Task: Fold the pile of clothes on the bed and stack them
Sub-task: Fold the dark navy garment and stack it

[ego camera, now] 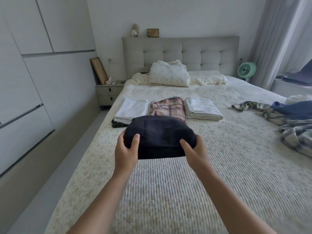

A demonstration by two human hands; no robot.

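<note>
Above the middle of the bed, a folded dark navy garment is held up off the ribbed cream cover by both hands. The left hand grips its left edge with the thumb laid over the top, and the right hand grips the right edge the same way (the other fingers are tucked underneath, out of sight). Just beyond it lie three folded lots in a row: a white stack on the left with a dark olive piece showing beneath it, a pink plaid stack in the middle whose near edge the held garment partly hides, and a white folded piece on the right. Well apart to the right sprawls the unfolded pile, a mix of grey-green, blue and plaid cloth. Further back, pillows lean against the grey tufted headboard. A nightstand stands left of the bed beside white cupboard doors, and a small green fan stands by the curtain on the right. No writing or brand can be read anywhere.
</note>
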